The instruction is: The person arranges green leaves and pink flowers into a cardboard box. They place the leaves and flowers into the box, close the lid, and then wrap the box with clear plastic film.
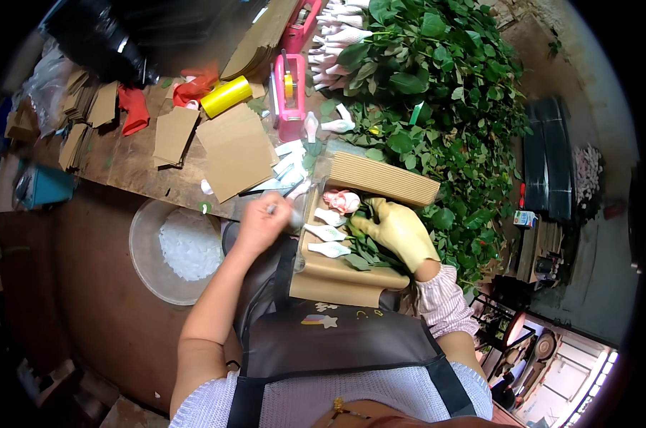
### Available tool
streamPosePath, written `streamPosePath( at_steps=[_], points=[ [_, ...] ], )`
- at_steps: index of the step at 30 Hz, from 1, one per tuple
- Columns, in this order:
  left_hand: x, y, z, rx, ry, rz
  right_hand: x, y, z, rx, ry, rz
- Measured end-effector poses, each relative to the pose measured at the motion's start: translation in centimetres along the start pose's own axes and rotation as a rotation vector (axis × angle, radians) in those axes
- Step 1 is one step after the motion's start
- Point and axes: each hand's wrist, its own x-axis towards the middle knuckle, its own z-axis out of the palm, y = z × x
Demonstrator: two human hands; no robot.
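My bare left hand [264, 222] is closed in front of my chest, left of the cardboard. Something pale and blurred shows beside its fingers, too unclear to name. In a pale yellow glove, my right hand [400, 234] is closed around a leafy stem just below a pink rose [342, 202]. The rose lies bare-headed at the top of a short row on brown cardboard. Below it come several rose heads in white net sleeves, such as this sleeved rose [325, 232]. Ribbed corrugated cardboard [384, 178] stands along the far side, and brown wrapping paper [348, 287] lies nearest me.
A big heap of leafy roses [444, 107] fills the bench's right side. A pink tape dispenser [290, 100], cardboard sheets [236, 153] and a yellow roll [226, 96] lie left of it. A clear tub [141, 260] of white sleeves stands below the bench edge.
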Motion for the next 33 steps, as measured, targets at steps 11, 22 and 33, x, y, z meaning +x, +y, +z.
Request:
streamPosePath(
  at_steps=[11, 22, 33],
  points=[
    [-1.0, 1.5, 4.3, 0.142, -0.059, -0.073, -0.4, 0.4, 4.2, -0.208, 0.156, 0.007],
    [-2.6, 1.5, -2.9, -0.014, 0.093, -0.1, -3.5, -1.9, -2.6, 0.003, 0.207, -0.022],
    [-1.0, 3.8, 2.6, 0.446, -0.456, -0.307, -1.8, -2.2, 2.0, -0.27, -0.306, -0.048]
  ],
)
